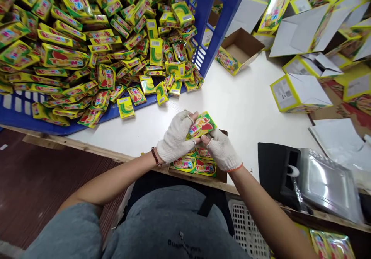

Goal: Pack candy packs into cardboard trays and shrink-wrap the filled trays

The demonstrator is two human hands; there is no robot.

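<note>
Both hands wear white fingerless gloves. My left hand point(179, 137) grips one end of a small yellow-green candy pack point(203, 124) between thumb and fingers. On the pack's lower right edge are the closed fingers of my right hand point(222, 149). The pack is tilted above an open carton point(222, 176), which stands at the table's front edge. Inside the carton lie several similar packs point(205, 167), face up, partly hidden by the hands. A heap of the same packs point(66, 58) fills a tipped blue basket point(199, 27) at the upper left.
An open carton point(243, 52) stands on the white table point(237, 108) behind the hands. Flattened and folded cartons point(301, 91) pile up at the right. A black tray point(271, 170), a tape-like roll and clear plastic sleeves point(327, 181) lie at the right front. Below is a white crate point(246, 224).
</note>
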